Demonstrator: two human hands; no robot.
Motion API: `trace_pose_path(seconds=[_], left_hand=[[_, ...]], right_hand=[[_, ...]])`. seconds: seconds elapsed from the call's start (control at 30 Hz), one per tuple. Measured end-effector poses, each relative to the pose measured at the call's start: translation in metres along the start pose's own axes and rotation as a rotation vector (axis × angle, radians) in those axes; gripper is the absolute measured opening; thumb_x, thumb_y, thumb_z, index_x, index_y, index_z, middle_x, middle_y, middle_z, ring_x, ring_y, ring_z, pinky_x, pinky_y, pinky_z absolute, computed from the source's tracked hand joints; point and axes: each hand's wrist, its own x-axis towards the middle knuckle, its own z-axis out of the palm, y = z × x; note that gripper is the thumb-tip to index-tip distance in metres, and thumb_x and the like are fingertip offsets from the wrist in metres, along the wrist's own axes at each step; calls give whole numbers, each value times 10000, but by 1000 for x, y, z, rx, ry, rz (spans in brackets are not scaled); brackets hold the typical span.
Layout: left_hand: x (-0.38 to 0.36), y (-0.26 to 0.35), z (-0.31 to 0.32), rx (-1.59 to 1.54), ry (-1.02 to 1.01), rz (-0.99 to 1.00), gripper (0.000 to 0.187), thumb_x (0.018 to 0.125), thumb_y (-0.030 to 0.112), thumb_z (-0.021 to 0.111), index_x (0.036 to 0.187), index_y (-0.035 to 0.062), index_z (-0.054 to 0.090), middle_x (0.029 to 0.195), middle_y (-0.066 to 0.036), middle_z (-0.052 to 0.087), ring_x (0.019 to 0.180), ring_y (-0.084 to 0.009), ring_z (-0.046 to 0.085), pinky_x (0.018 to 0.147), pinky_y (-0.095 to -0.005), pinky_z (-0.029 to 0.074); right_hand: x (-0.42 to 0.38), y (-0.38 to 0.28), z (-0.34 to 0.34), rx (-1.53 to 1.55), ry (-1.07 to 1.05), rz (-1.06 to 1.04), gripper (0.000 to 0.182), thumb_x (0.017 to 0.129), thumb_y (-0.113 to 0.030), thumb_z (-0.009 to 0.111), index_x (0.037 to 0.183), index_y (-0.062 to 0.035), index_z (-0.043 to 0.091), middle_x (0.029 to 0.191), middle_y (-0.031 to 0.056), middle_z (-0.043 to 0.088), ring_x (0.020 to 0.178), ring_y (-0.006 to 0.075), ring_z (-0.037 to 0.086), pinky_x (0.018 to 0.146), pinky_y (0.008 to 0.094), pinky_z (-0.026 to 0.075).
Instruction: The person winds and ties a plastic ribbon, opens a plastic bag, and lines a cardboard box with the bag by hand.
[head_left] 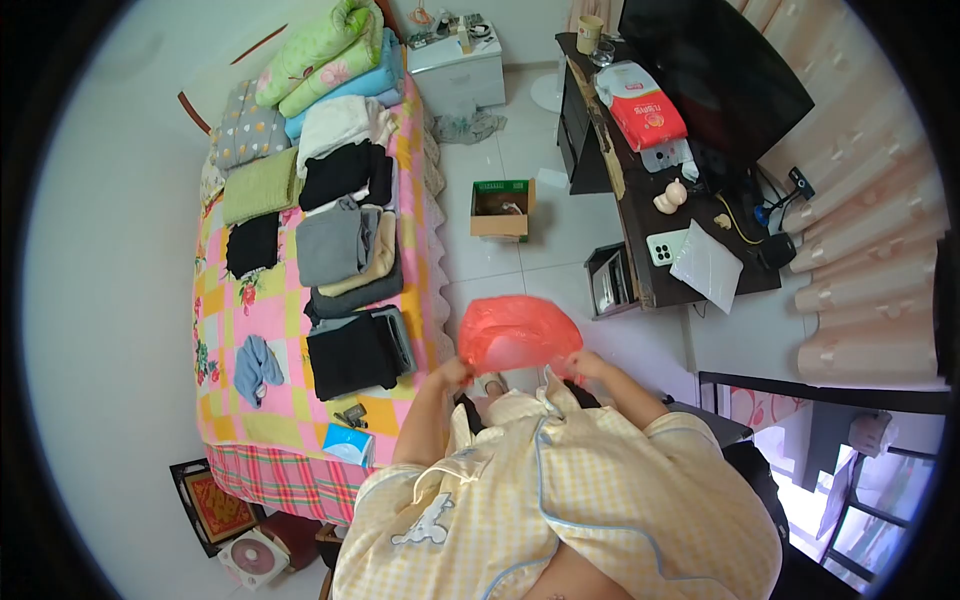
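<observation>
A thin red plastic bag (520,325) is spread out in front of my body, above the floor. My left hand (457,373) is closed on its left edge. On the opposite edge, my right hand (585,364) grips the bag as well. The bag looks puffed up between the two hands, and its far side bulges away from me. Left of my left hand, stacks of folded clothes, among them a black folded garment (350,352), lie on the bed (290,400).
An open cardboard box (501,226) stands on the tiled floor ahead. To the right is a dark desk (650,215) with a monitor (725,75), a phone (664,249) and a white packet (706,266). A tissue pack (348,445) and a crumpled blue cloth (258,370) lie on the bed.
</observation>
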Motion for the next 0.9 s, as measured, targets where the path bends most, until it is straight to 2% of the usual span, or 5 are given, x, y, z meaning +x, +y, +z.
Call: trace_pose_path(seconds=[0.03, 0.13, 0.33, 0.43, 0.9], left_hand=[[0, 0, 4, -56, 114, 60, 218, 755, 231, 494, 730, 24, 558, 558, -60, 547, 511, -166, 533, 484, -286, 421], [6, 54, -6, -120, 685, -52, 229, 779, 232, 460, 805, 18, 539, 630, -114, 571, 593, -212, 562, 544, -315, 421], [33, 103, -13, -81, 1046, 279, 255, 791, 97, 400, 1007, -9, 483, 910, -136, 542, 877, -235, 507, 786, -291, 375], [35, 124, -16, -76, 1002, 298, 328, 783, 68, 402, 1103, -4, 418, 1104, -171, 447, 1017, -297, 428, 880, -320, 317], [148, 149, -157, -81, 953, 445, 353, 786, 56, 380, 1135, 3, 383, 1134, -163, 423, 1068, -280, 389, 911, -314, 278]], right_hand=[[-1, 8, 2, 293, 148, 28, 176, 728, -29, 456, 870, -57, 556, 621, 79, 551, 481, 157, 541, 494, 281, 445], [5, -1, -14, 218, 582, -96, 175, 724, -91, 462, 863, -71, 566, 717, 96, 577, 497, 192, 567, 482, 287, 455], [0, -33, -60, -50, 1017, -482, 312, 682, -47, 477, 987, -93, 527, 958, 130, 530, 751, 238, 562, 648, 312, 450], [-14, -56, -82, 54, 869, -413, 412, 687, -56, 476, 1092, -130, 455, 1074, 132, 470, 803, 269, 536, 685, 336, 436], [71, -146, -174, -76, 1067, -371, 563, 702, -58, 462, 1219, -205, 295, 1183, 208, 347, 819, 345, 516, 677, 373, 439]])
